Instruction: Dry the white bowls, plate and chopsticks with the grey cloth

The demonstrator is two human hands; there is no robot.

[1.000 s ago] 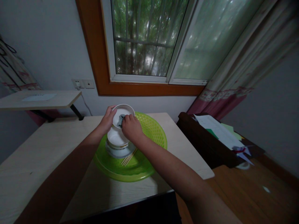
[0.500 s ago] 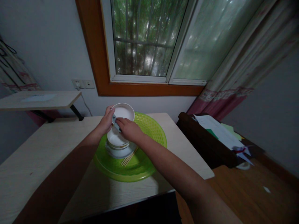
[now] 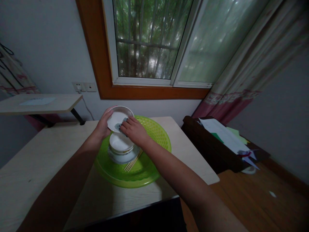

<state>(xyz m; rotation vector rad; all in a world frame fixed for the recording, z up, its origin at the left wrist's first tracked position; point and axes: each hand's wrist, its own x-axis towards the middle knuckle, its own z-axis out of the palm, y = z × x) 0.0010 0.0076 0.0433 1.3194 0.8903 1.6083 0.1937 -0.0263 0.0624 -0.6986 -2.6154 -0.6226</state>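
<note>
So the white bowl (image 3: 118, 116) is up over the left side of the green tray (image 3: 160, 138), tipped so I'm looking into it. My left hand (image 3: 103, 125) has it pinched by the left side, thumb up near the rim and the rest of the fingers mostly tucked out of sight behind it. My right hand (image 3: 134, 129) is bunched up, fingers curled down onto a grey-green cloth (image 3: 117, 126) and pressing it against the lower inside of the bowl. Most of the cloth is under my fingers, so I can't tell how it's folded.

Right below that there's a little stack of bowls (image 3: 120, 142), upright, sitting on a pale plate (image 3: 123, 158) in the tray. Can't tell if the one I'm holding touches the stack. A few thin chopsticks (image 3: 131, 164) lie slanted beside the plate, top ends close to its right edge.

The tray's on a pale wood table (image 3: 190, 154). Far left there's a small raised shelf (image 3: 48, 104) with a sheet of paper (image 3: 37, 101) on it. Behind everything is a window (image 3: 149, 42), and off to the right some papers (image 3: 218, 133) lie on a dark brown piece of furniture (image 3: 205, 141).
</note>
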